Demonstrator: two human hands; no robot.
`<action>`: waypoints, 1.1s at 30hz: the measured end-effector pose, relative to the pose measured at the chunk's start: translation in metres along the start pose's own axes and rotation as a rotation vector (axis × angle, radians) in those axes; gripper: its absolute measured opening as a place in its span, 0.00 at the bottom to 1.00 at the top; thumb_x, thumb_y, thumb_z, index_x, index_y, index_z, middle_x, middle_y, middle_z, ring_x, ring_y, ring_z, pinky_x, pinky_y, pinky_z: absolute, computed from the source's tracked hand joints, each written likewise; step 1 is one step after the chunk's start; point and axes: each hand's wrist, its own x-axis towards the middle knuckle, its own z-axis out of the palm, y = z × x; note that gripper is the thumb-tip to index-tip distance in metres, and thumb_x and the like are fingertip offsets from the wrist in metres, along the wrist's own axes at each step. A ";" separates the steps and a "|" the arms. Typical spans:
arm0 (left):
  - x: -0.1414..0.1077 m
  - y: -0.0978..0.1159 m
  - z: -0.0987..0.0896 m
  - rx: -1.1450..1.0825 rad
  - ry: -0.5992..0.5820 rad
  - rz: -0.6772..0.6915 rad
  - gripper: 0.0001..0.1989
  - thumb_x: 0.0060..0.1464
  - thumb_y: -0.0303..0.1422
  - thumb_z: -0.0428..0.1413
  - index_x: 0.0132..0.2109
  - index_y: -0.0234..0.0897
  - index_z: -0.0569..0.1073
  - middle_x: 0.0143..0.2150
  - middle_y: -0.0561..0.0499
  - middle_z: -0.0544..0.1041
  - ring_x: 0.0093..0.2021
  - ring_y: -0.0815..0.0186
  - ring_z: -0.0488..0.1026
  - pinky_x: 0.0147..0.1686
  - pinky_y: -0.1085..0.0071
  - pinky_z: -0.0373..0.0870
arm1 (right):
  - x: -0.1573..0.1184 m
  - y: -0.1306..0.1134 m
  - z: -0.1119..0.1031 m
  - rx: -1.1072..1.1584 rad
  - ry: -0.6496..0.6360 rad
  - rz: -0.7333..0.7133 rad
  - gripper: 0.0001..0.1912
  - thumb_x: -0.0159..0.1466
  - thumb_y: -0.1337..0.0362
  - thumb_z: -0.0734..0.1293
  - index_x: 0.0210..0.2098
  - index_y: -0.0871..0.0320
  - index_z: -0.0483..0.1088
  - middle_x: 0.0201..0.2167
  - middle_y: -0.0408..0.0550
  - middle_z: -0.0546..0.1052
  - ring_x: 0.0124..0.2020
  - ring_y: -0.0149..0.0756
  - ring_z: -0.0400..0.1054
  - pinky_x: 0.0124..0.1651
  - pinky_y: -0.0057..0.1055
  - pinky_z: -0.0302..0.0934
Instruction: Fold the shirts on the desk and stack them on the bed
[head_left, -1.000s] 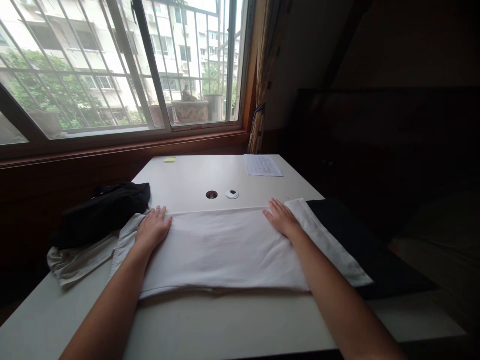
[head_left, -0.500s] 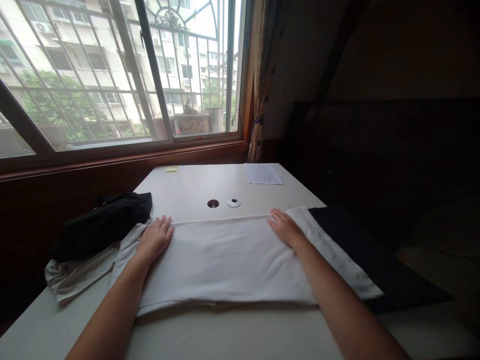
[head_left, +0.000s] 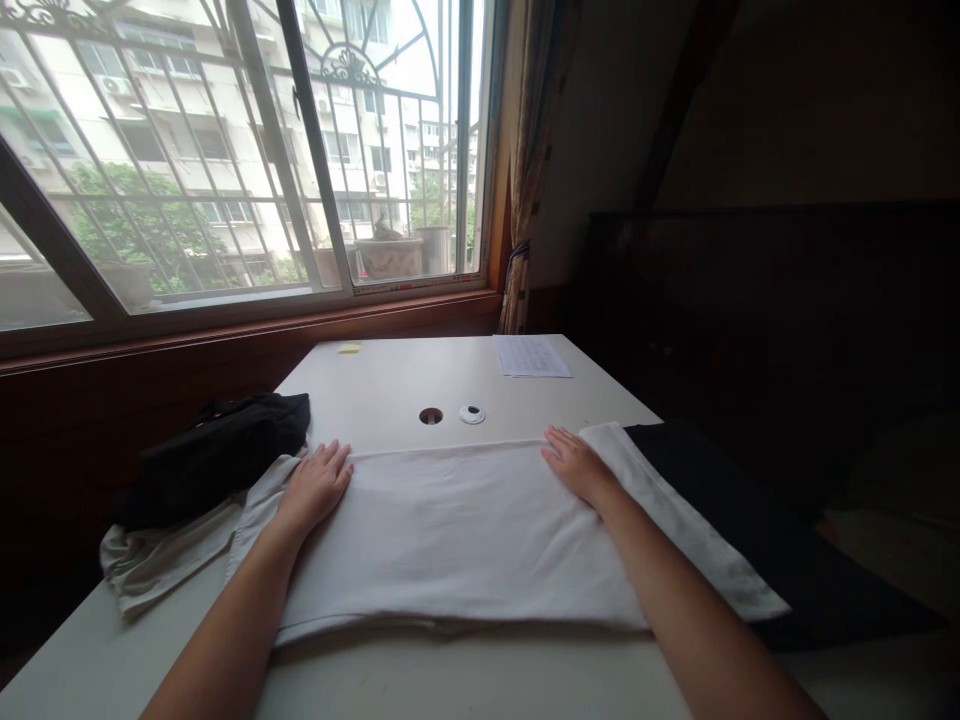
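A folded white garment point(head_left: 450, 540) lies spread across the table in front of me; its exact kind does not show. My left hand point(head_left: 319, 480) rests flat on its far left corner, fingers stretched out. On the far right part of the cloth lies my right hand point(head_left: 574, 462), also palm down with fingers extended. Neither hand grips anything. Beyond my right hand, a pale strip of cloth point(head_left: 675, 520) slants down to the right, beside a dark cloth point(head_left: 757, 540).
At the left edge of the white table point(head_left: 390, 380) sits a black cloth bundle point(head_left: 217, 460) over a light grey cloth point(head_left: 165, 565). Farther back are a round cable hole point(head_left: 430, 416), a round white cover point(head_left: 472, 414), paper sheets point(head_left: 532, 356) and a yellow note point(head_left: 349, 348). A barred window stands behind.
The whole view has shifted slightly, with the scene sitting lower and a little to the right. Both hands stay flat at the same places on the white garment.
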 end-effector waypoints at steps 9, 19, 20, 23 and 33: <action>-0.001 0.001 0.001 -0.003 0.013 -0.011 0.28 0.71 0.40 0.41 0.71 0.36 0.64 0.75 0.42 0.61 0.75 0.50 0.56 0.71 0.53 0.53 | 0.001 -0.001 -0.001 0.014 0.019 0.003 0.25 0.71 0.57 0.58 0.63 0.59 0.72 0.67 0.56 0.70 0.71 0.48 0.60 0.73 0.49 0.53; 0.000 0.001 0.006 -0.014 0.044 -0.008 0.27 0.71 0.39 0.41 0.71 0.37 0.64 0.75 0.42 0.61 0.74 0.50 0.57 0.70 0.52 0.54 | 0.001 -0.001 -0.002 0.016 0.010 -0.001 0.27 0.71 0.57 0.58 0.63 0.62 0.72 0.67 0.58 0.70 0.71 0.48 0.60 0.73 0.48 0.53; 0.000 0.001 0.006 -0.014 0.047 -0.010 0.27 0.71 0.39 0.41 0.71 0.37 0.64 0.75 0.42 0.61 0.74 0.50 0.57 0.70 0.52 0.54 | 0.001 -0.001 -0.002 0.013 0.013 -0.002 0.27 0.71 0.57 0.58 0.63 0.61 0.72 0.67 0.58 0.70 0.70 0.48 0.60 0.73 0.48 0.53; -0.001 0.002 0.007 -0.018 0.051 -0.015 0.27 0.71 0.39 0.42 0.72 0.38 0.64 0.75 0.42 0.61 0.74 0.49 0.57 0.70 0.51 0.54 | 0.002 0.000 -0.002 0.007 0.022 -0.010 0.26 0.72 0.57 0.57 0.63 0.61 0.73 0.67 0.58 0.70 0.70 0.48 0.61 0.73 0.48 0.53; -0.001 0.003 0.004 -0.020 0.034 -0.028 0.28 0.72 0.41 0.40 0.73 0.38 0.62 0.76 0.41 0.59 0.75 0.50 0.55 0.71 0.51 0.52 | 0.003 0.000 -0.002 -0.021 0.011 -0.011 0.27 0.72 0.58 0.57 0.63 0.64 0.72 0.67 0.59 0.70 0.70 0.47 0.61 0.73 0.46 0.53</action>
